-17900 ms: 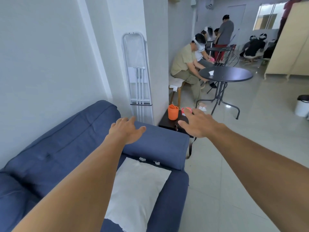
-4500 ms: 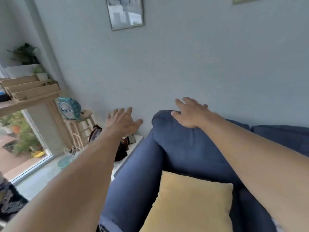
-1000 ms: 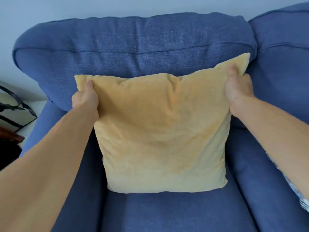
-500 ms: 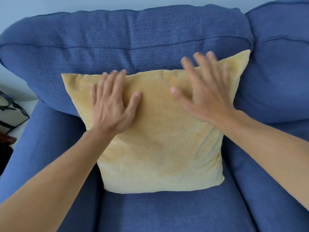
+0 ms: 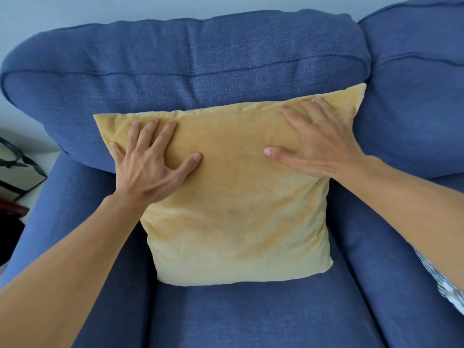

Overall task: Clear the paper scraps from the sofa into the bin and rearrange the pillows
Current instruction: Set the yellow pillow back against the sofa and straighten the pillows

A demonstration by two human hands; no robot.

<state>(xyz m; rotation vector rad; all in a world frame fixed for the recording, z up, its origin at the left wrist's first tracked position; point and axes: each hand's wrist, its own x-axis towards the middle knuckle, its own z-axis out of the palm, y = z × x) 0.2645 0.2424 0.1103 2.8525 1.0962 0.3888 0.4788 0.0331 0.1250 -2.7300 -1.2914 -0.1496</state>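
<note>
yellow pillow [image 5: 233, 209] upright against sofa backrest [image 5: 200, 59]

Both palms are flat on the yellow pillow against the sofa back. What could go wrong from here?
1. The yellow pillow leans on the back cushion with its right top corner higher than its left, so pressing may set it crooked.
2. The left hand and right hand lie flat with no grip, so it might slump onto the seat when they lift.
3. A patterned fabric at the right edge could be overlooked.
</note>
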